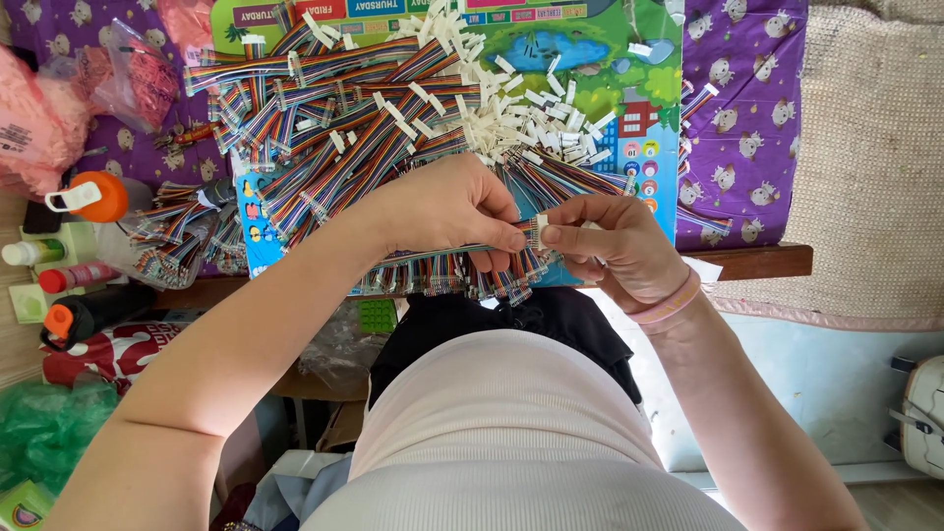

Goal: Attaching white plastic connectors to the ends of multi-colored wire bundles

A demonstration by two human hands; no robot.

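Note:
My left hand (447, 208) pinches a rainbow ribbon cable (433, 254) near its end, above the near edge of a colourful picture board (644, 118). My right hand (619, 246) holds a small white connector (540, 231) against that cable end; a pink band circles its wrist. Both hands meet at the middle of the view. Behind them lies a big heap of rainbow ribbon cables (334, 118) and a pile of loose white connectors (511, 98). A row of cable ends (442, 280) hangs over the board's front edge under my hands.
A purple patterned cloth (747, 108) covers the table. Pink plastic bags (39, 118) lie at far left. Bottles with orange caps (88, 197) stand at the left edge, with a green bag (49, 423) below. A beige woven mat (875, 147) lies on the right.

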